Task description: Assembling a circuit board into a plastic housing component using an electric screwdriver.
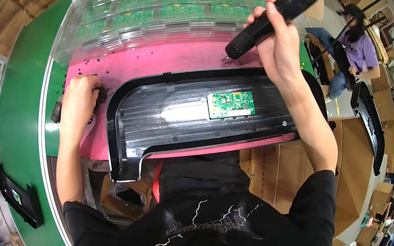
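A black electric screwdriver point(261, 29) is gripped in my right hand point(282, 49), held above the far edge of a black plastic panel point(158, 118), with its tip pointing down and left. The panel lies hollow side up on a pink mat. A small green circuit board point(231, 105) sits inside it, right of its middle. Left of the panel, my left hand point(80, 97) has its fingers curled into a heap of small black screws point(103, 94). Whatever its fingertips pinch is too small and hidden to make out.
Stacked clear plastic trays point(167, 12) of green circuit boards stand behind the pink mat point(135, 60). Loose screws are scattered at its left. Another black panel point(22, 199) with a board lies on the green surface at left. A person point(355, 54) sits at the far right, near cardboard boxes.
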Demonstrator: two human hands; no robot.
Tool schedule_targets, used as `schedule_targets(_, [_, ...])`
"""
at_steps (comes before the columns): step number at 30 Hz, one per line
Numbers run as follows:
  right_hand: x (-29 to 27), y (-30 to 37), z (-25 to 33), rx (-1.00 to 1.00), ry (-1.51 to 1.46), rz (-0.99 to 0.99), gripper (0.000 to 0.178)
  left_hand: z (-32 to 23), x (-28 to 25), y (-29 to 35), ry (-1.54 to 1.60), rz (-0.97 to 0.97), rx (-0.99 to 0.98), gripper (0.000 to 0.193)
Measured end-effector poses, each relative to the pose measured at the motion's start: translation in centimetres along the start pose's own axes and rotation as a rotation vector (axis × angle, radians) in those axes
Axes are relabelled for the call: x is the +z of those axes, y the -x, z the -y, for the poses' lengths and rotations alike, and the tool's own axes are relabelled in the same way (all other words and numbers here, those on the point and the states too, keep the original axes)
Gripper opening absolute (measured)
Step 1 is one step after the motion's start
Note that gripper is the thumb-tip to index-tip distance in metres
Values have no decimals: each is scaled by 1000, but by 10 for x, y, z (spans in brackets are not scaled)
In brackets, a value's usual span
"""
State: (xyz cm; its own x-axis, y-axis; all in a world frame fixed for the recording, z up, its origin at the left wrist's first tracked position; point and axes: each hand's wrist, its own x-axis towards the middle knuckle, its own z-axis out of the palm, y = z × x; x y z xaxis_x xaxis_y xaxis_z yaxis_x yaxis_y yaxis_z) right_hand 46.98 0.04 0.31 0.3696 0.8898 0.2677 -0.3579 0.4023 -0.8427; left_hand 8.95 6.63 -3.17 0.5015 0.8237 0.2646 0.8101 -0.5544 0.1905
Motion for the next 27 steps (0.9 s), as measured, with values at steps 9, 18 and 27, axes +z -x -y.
schedule_targets(9, [35,41,38,-21,-402,145,40,-81,-33,-39,611,61,174,17])
schedule_targets(18, [49,69,55,-165,-474,357,49,-143,-19,-64,1377,664,127,15])
schedule_targets(27, [36,75,69,-339,-238,535,52,-144,12,-56,1169,493,344,10])
